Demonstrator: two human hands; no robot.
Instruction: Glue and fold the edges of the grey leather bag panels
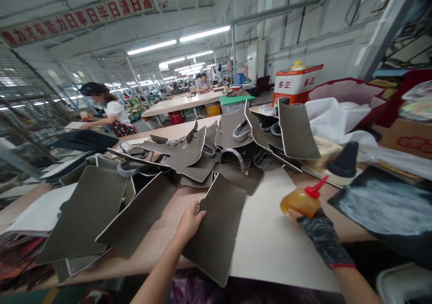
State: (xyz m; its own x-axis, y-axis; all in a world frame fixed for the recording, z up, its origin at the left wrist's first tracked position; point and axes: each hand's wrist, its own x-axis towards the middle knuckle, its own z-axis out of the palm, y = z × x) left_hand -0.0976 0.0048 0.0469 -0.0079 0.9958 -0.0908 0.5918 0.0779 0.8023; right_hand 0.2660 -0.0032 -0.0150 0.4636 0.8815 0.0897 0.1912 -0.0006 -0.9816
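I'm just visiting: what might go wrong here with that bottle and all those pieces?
The amber bottle, tilted in the right hand, might drip onto the pale sheet nearby if its red tip is open. The gray panel in the left hand might bump the crowded pile beyond it and disturb it.

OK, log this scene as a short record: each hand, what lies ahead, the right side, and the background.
Left hand: bare, gripping the edge of a grey-brown panel
Right hand: gloved, holding a squeeze bottle of amber liquid, red nozzle up
Ahead: a jumbled pile of more panels, some with wrapped handles
Right side: black cone, dark sheet with whitish smears
Background: a co-worker at left, another person farther off
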